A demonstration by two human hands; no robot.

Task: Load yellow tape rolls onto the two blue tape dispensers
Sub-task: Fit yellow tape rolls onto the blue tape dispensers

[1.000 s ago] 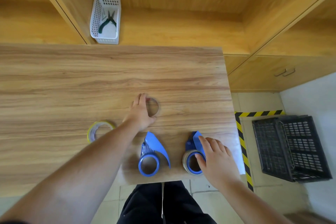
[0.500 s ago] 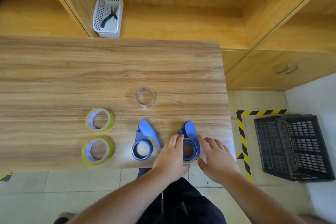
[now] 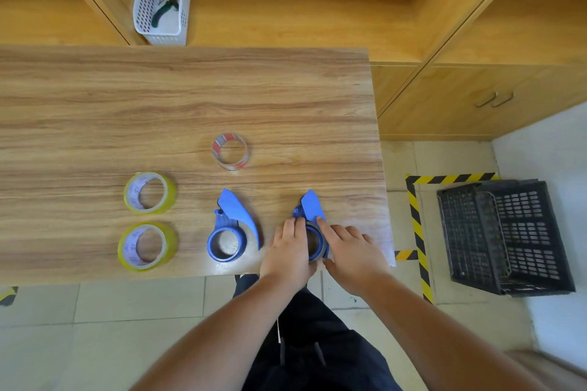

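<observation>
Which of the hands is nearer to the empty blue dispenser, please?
Left. The left hand sits just right of the empty blue dispenser; the right hand lies farther right.

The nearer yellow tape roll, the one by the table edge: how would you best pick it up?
Probably from above. The nearer yellow tape roll lies flat on the table with its hole facing up, so a thumb can go inside and fingers outside, pinching the wall. Its right side is freest; the other yellow roll sits close behind.

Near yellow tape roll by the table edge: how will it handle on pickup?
The near yellow tape roll lies flat on the table, so it probably won't roll until tipped on edge. Its open core suggests it's light and easily hooked. The glossy wrap may be slippery.
</observation>
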